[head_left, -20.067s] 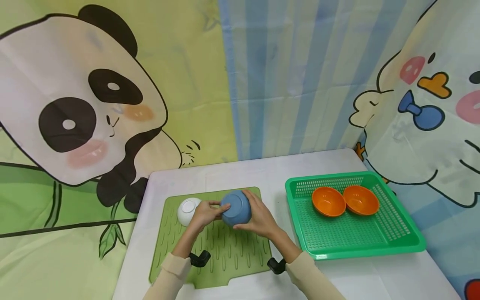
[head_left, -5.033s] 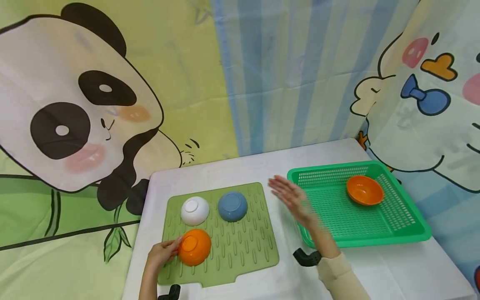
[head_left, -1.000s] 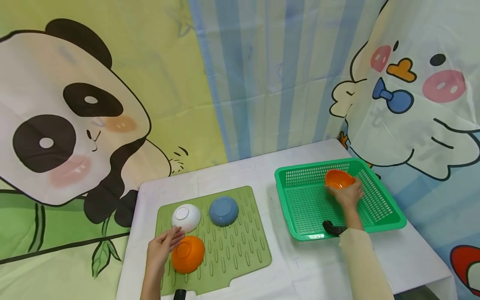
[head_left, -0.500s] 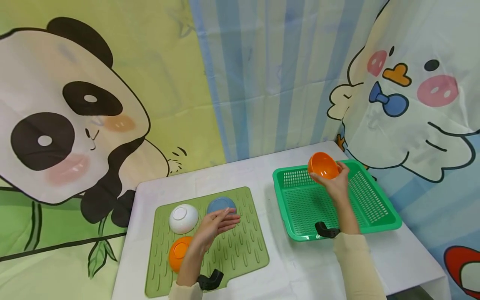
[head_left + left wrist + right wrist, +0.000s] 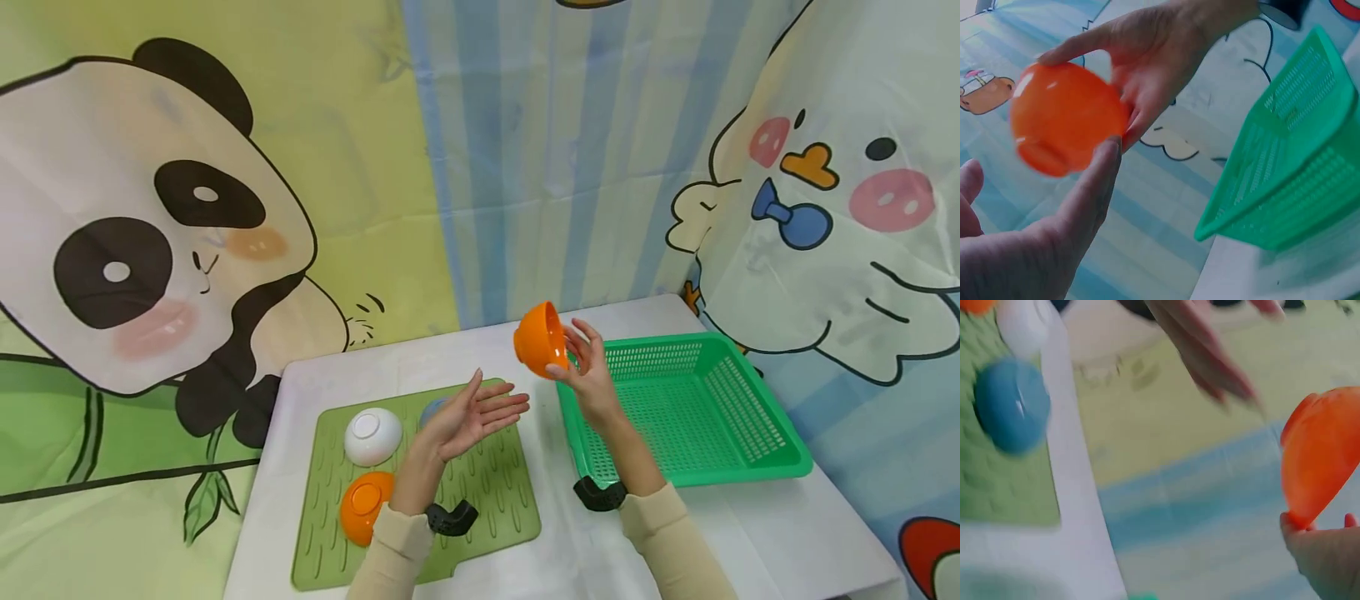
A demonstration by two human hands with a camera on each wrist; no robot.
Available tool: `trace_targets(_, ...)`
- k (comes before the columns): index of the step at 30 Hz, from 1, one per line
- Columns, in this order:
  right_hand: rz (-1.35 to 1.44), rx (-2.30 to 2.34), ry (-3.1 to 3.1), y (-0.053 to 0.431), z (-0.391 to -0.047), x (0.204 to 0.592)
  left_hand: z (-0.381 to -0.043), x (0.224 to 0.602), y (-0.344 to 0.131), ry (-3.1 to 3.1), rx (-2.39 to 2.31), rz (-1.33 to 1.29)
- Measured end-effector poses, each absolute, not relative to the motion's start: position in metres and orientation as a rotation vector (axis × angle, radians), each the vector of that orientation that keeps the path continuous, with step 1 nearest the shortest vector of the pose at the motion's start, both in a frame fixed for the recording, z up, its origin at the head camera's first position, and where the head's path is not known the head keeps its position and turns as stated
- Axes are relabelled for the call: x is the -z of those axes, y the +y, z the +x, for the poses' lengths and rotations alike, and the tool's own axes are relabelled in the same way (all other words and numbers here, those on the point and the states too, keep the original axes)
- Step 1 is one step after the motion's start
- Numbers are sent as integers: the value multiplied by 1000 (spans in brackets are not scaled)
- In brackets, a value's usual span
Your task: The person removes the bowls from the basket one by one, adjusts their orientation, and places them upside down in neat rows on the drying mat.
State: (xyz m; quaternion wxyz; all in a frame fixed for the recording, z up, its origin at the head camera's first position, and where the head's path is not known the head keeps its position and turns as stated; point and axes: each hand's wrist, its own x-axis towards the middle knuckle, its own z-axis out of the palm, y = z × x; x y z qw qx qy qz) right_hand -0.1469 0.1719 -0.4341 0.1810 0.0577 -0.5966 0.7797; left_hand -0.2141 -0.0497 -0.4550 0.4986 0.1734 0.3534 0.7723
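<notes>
Tilted on its side in mid-air, an orange bowl (image 5: 538,340) is gripped at its rim by my right hand (image 5: 592,379), thumb below and fingers behind. My left hand (image 5: 457,423) reaches toward it, palm up and fingers straight, just apart from the bowl. In the left wrist view the bowl (image 5: 1066,119) shows its rounded outside and foot ring. On the green drying mat (image 5: 480,521) below, a white bowl (image 5: 372,437) and another orange bowl (image 5: 363,507) lie upside down. A blue bowl (image 5: 432,409) there is mostly hidden behind my left hand.
A green plastic basket (image 5: 797,454) with perforated walls stands on the right of the white table (image 5: 600,562), with no bowl visible in it. Printed curtains (image 5: 525,167) hang behind the table. Each wrist wears a black camera mount (image 5: 452,518).
My right hand has lifted the orange bowl out of the basket, carried it left and turned it onto its side. My left hand has left the mat's left side and moved right and up toward it.
</notes>
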Motion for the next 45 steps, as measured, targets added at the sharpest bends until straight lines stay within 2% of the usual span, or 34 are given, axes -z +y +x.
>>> trace_targets(6,446,-2337,-1595,132,-149,440,-211,457,-48,617,-1843,371)
trace_targets(13,566,-2414,-1545,116,-154,453,-207,464,-58,524,-1870,346)
trace_targets(22,640,-2464,-1495,110,-157,468,-204,469,-66,571,-1909,321)
trace_targets(45,684,-2429,-1638,110,-161,471,-211,473,-77,671,-1905,298)
